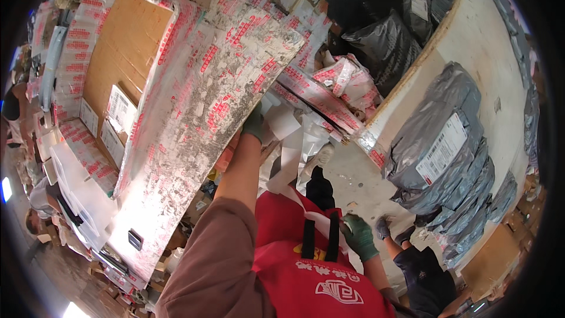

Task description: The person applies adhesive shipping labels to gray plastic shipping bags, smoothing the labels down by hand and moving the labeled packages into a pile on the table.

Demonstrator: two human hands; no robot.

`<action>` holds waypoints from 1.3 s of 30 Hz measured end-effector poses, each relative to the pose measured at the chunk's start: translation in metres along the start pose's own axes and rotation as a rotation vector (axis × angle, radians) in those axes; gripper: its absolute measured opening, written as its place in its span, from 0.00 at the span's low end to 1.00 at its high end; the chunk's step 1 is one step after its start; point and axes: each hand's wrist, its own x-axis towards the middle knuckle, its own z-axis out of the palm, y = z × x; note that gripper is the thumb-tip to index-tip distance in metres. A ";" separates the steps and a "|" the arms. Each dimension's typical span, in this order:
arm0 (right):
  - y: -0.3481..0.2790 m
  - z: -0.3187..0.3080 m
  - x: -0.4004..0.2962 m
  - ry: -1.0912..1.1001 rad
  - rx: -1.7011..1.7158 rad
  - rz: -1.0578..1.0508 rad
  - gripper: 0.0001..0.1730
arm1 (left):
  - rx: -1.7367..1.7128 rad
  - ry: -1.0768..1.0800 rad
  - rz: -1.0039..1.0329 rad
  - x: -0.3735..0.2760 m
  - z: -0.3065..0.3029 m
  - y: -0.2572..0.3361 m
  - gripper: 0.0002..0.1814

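My left hand (254,123), in a dark green glove, reaches beneath the edge of a worn packing table (238,66) patched with red-printed tape; its fingers are hidden. An orange-red item (227,154) shows beside that forearm. My right hand (359,234), in a green glove, is beside the red apron (304,238), near its black strap; whether it grips anything is unclear. A strip of white backing paper (290,159) hangs from below the table edge down to the apron. On the table, a tape-lined cardboard compartment (128,31) contains sheets of printed labels (121,108).
Grey plastic mailing bags (437,132) are stacked on a pale table (499,44) at the right. Black bags (388,48) lie behind a taped barrier (322,97). A co-worker in dark clothes (423,278) is at lower right. Other people are at far left.
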 end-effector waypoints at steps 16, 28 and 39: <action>-0.192 -0.131 0.070 0.493 0.139 -0.467 0.34 | -0.090 -1.082 -0.010 -0.288 -0.001 0.158 0.23; -0.165 -0.154 0.125 0.535 -0.365 0.150 0.13 | 0.371 -0.876 0.195 -0.232 0.108 0.101 0.13; -0.145 -0.136 0.135 0.506 -0.300 0.039 0.17 | 0.559 -0.832 0.413 -0.261 0.121 0.087 0.16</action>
